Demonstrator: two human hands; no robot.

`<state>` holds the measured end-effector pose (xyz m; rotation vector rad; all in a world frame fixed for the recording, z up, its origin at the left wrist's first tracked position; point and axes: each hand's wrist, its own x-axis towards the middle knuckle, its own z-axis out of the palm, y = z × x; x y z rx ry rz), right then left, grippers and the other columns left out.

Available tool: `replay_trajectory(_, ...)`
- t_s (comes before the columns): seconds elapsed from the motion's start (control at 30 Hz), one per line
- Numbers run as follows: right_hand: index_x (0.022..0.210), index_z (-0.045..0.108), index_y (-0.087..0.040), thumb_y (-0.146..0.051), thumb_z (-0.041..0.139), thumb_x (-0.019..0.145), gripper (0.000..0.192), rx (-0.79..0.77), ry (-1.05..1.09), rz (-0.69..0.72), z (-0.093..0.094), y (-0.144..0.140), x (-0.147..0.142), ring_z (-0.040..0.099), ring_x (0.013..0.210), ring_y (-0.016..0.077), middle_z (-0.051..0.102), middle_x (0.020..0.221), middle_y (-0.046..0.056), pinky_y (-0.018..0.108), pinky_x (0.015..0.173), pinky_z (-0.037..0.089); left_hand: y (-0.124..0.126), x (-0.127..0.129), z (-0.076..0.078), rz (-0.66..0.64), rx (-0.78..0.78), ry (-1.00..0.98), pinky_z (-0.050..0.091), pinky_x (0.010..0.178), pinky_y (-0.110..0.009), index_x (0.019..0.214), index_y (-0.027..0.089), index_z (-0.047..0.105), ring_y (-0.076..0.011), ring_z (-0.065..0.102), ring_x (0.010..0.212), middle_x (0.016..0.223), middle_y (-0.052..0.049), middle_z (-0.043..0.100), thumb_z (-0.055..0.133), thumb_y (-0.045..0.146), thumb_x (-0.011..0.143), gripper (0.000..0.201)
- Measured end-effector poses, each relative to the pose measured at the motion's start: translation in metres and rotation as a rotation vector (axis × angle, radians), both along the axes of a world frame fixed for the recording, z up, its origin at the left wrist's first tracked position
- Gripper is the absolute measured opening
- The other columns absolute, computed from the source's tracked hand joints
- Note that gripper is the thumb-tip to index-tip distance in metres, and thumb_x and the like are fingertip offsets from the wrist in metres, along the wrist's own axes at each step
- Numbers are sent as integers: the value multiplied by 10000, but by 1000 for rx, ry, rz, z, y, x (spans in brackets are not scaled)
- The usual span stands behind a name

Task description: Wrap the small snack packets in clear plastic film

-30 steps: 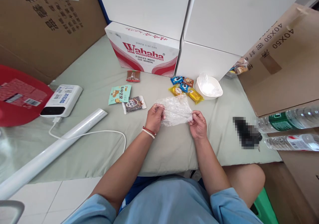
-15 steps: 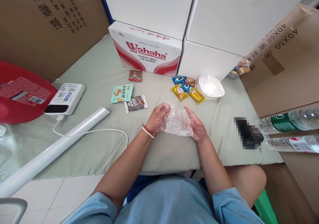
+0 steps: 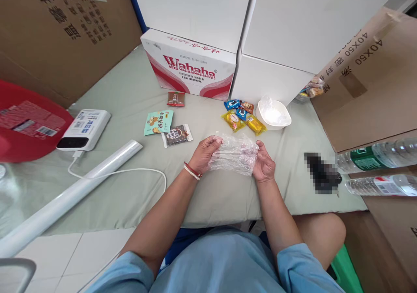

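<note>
Surface: a pale green mattress [image 3: 130,184] over a white tiled floor [image 3: 65,254], hemmed in by cartons. Landmark: the Wahaha box [image 3: 192,69], standing at the far edge of the mattress. Above it a plain white box [image 3: 192,6]; to its right two more white boxes [image 3: 293,32]; to its left a brown carton [image 3: 61,28] with printed characters; far to its right another brown carton [image 3: 371,75] marked 40X50. Containers: a white bowl [image 3: 273,114], to the right of and nearer than the Wahaha box, holds crumpled clear film only. Two water bottles [image 3: 378,171] lie on their sides far right of the Wahaha box; contents not readable. A red tub [image 3: 22,128] sits far left of it. Loose items in front of the Wahaha box: a small brown packet [image 3: 176,98], a green packet [image 3: 158,122], a dark packet [image 3: 177,135], and a cluster of blue and yellow snack packets [image 3: 241,117] beside the bowl. Left of the box and nearer: a white power bank [image 3: 84,129] with cable [image 3: 130,173], and a white roll [image 3: 68,195]. Clear plastic bag [image 3: 233,156]: in front of the Wahaha box, raised just above the mattress, bunched between both hands. Left hand [image 3: 204,154]: grip closed on the bag's left end, fingers curled over it. Right hand [image 3: 263,164]: grip closed on the right end, thumb on top.
</note>
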<state>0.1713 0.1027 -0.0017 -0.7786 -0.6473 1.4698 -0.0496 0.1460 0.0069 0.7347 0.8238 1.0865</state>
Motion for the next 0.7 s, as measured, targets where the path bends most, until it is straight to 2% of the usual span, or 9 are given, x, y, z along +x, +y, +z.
replay_trajectory(0.1, 1293, 599, -342, -406, 893, 651, 710, -28, -30, 44, 1, 0, 0, 670, 1024, 244, 705, 1108, 28, 400, 914, 554, 2, -2, 1, 20, -18, -33, 289, 402, -202, 823, 184, 648, -49, 385, 441, 600, 85, 494, 931, 565, 604, 523)
replay_trajectory(0.2, 1409, 546, -336, -512, 899, 663, 843, -55, -109, 173, 0, -1, 2, 667, 925, 218, 707, 1146, 44, 321, 769, 540, 5, -6, 2, 46, -30, -94, 252, 369, -196, 835, 187, 641, -40, 361, 411, 601, 95, 478, 942, 538, 599, 519)
replay_trajectory(0.3, 1285, 654, -268, -518, 928, 643, 741, -132, -283, 417, 3, -4, 11, 603, 707, 162, 712, 975, 35, 266, 614, 453, 8, -11, 3, 58, -16, -158, 227, 357, -187, 835, 187, 640, -35, 319, 397, 572, 107, 411, 943, 511, 608, 498)
replay_trajectory(0.37, 1161, 713, -230, -468, 937, 651, 605, -163, -405, 473, 10, -8, 20, 559, 661, 133, 687, 883, 19, 246, 596, 410, 10, -14, 3, 56, -5, -184, 226, 356, -183, 831, 185, 642, -35, 290, 392, 545, 115, 358, 935, 496, 625, 474)
replay_trajectory(0.5, 1145, 735, -233, -414, 909, 707, 505, -115, -618, 338, 39, -22, 46, 509, 651, 105, 610, 803, -21, 226, 605, 383, 11, -20, 5, 33, 5, -203, 226, 362, -178, 857, 176, 662, -33, 276, 392, 540, 117, 341, 918, 479, 660, 442)
replay_trajectory(0.6, 1138, 748, -226, -383, 902, 716, 476, -92, -784, 237, 64, -37, 70, 532, 705, 119, 605, 815, -11, 244, 662, 428, 10, -22, 6, -18, 15, -188, 209, 366, -186, 898, 167, 693, -31, 258, 388, 539, 117, 327, 894, 535, 682, 471)
replay_trajectory(0.7, 1098, 758, -213, -372, 898, 711, 442, -73, -886, 28, 77, -49, 92, 534, 725, 125, 612, 823, 2, 248, 661, 428, 11, -20, 4, -34, 21, -129, 193, 376, -199, 919, 161, 718, -34, 257, 391, 536, 111, 319, 878, 597, 679, 523)
